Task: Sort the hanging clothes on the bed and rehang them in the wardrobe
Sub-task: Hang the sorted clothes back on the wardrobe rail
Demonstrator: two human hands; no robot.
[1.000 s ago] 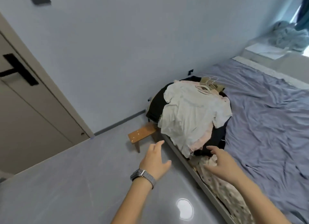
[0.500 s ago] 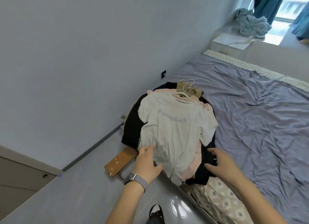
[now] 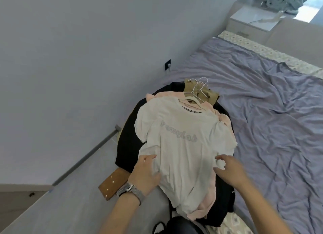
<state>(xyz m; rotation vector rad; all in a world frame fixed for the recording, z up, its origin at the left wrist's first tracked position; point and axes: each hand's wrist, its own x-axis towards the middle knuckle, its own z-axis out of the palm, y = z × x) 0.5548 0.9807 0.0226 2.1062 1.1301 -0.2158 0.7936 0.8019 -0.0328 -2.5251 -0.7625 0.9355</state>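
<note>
A pile of clothes on hangers lies at the corner of the bed point(image 3: 272, 111). On top is a white T-shirt point(image 3: 181, 143) with pale lettering. Beneath it show a pink garment point(image 3: 208, 207), a black garment point(image 3: 129, 143) and a tan one point(image 3: 209, 95). White wire hangers point(image 3: 197, 88) stick out at the far end of the pile. My left hand point(image 3: 145, 174), with a watch on the wrist, rests on the left lower edge of the T-shirt. My right hand point(image 3: 229, 170) touches its right lower edge with spread fingers.
A wooden stool point(image 3: 111, 183) stands on the grey floor left of the pile, partly under the black garment. The wall point(image 3: 87, 59) runs along the left with a socket point(image 3: 167, 64). A white nightstand point(image 3: 251, 20) with crumpled cloth stands beyond the bed's head.
I have come closer to the pile and the view has tilted down. Both hands moved forward onto the lower edge of the white T-shirt.
</note>
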